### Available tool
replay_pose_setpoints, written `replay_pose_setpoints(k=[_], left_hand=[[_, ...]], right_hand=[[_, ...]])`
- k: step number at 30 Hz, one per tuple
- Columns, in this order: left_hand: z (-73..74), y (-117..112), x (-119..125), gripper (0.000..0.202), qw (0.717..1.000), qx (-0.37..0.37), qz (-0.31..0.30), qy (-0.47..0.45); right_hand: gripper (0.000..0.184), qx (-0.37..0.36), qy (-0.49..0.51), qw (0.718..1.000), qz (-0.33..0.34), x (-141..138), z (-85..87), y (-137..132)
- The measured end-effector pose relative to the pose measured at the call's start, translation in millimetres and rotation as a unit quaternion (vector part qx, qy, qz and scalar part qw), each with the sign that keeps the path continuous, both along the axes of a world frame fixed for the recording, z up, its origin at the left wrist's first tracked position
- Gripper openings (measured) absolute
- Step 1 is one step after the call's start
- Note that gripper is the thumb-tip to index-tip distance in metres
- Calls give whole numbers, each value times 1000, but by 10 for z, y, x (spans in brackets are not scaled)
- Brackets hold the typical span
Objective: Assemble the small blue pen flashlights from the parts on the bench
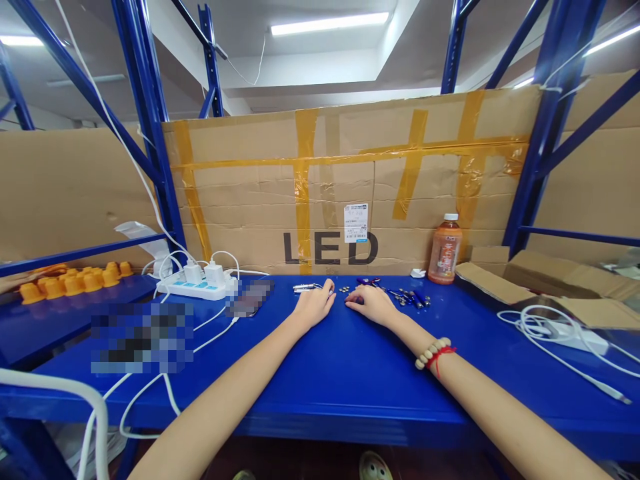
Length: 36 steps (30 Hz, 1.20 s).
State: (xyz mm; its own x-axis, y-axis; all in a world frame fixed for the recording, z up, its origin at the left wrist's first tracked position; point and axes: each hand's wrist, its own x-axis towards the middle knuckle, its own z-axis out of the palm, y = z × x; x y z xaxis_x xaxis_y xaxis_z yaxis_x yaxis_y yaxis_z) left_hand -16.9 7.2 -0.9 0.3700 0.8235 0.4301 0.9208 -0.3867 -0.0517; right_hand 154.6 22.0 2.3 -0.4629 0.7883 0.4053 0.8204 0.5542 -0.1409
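Both my arms reach across a blue shelf surface [340, 373]. My left hand [315, 303] lies near the back with its fingers curled, beside a small silver metal part [306, 288]. My right hand [371, 303] rests just to its right, fingers bent down on the surface, next to several tiny silver pieces [345, 290] and several small blue and silver parts [413, 297]. Whether either hand pinches a piece is hidden by the fingers. A bead bracelet with a red string [434, 352] is on my right wrist.
A taped cardboard sheet marked LED [330, 200] backs the shelf. A bottle of orange drink [445, 250] stands at the right, open cardboard boxes [540, 280] and white cables [550, 330] beyond. A white power strip with chargers [197, 283] and orange caps [75, 280] lie left.
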Motion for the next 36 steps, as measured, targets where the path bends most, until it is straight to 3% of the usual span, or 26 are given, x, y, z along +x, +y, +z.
replay_pose_setpoints(k=[11, 14, 18, 21, 26, 36], left_hand=[[-17, 30, -3, 27, 999, 13, -23, -30], [-33, 58, -21, 29, 999, 16, -27, -43], [-51, 84, -42, 26, 998, 34, -31, -33], [-52, 84, -43, 26, 998, 40, -33, -21], [-47, 79, -35, 26, 998, 41, -37, -11], [-30, 44, -40, 21, 995, 34, -94, -32]], right_hand=[[15, -35, 37, 998, -22, 5, 1, -13], [16, 0, 32, 999, -24, -5, 24, -40], [19, 71, 116, 990, -20, -50, 70, -95], [19, 102, 180, 978, 14, -91, 79, -117], [19, 127, 202, 966, 97, -129, 54, -111], [19, 119, 212, 963, 114, -131, 34, -98]])
